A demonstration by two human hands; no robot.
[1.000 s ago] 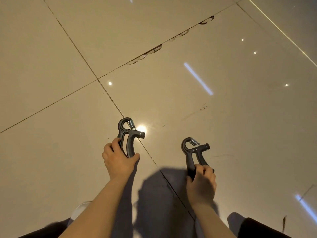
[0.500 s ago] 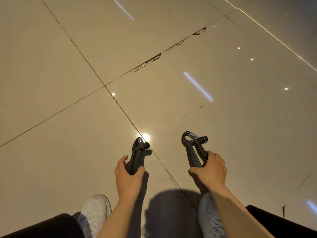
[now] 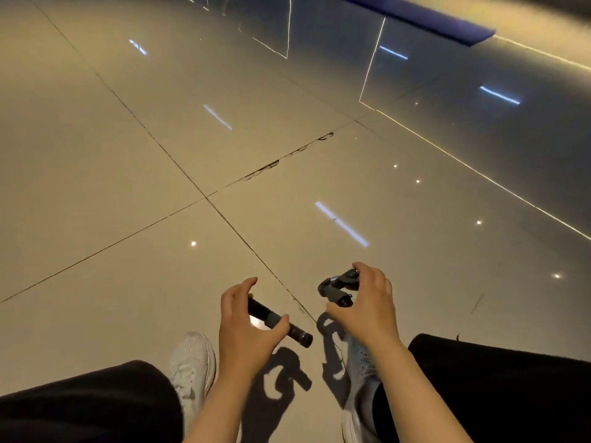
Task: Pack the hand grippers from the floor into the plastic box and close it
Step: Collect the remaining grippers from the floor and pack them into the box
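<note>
Looking down from the head camera, two bare hands each hold a black hand gripper above a glossy tiled floor (image 3: 134, 187). The left hand (image 3: 246, 327) curls fingers and thumb round the handle of the left hand gripper (image 3: 278, 321), which lies slanted — its end pointing down and right. The right hand (image 3: 367, 302) pinches the right hand gripper (image 3: 337, 287), its metal spring showing. Below are white shoes (image 3: 192, 359) and black trouser legs (image 3: 499, 388).

Both forearms extend toward 12 o'clock. Left hand (image 3: 244, 327) at 7 o'clock of the right hand (image 3: 367, 306), thumb and fingers curled round a hand gripper (image 3: 278, 322); right hand likewise grips a second gripper (image 3: 335, 287)
</note>
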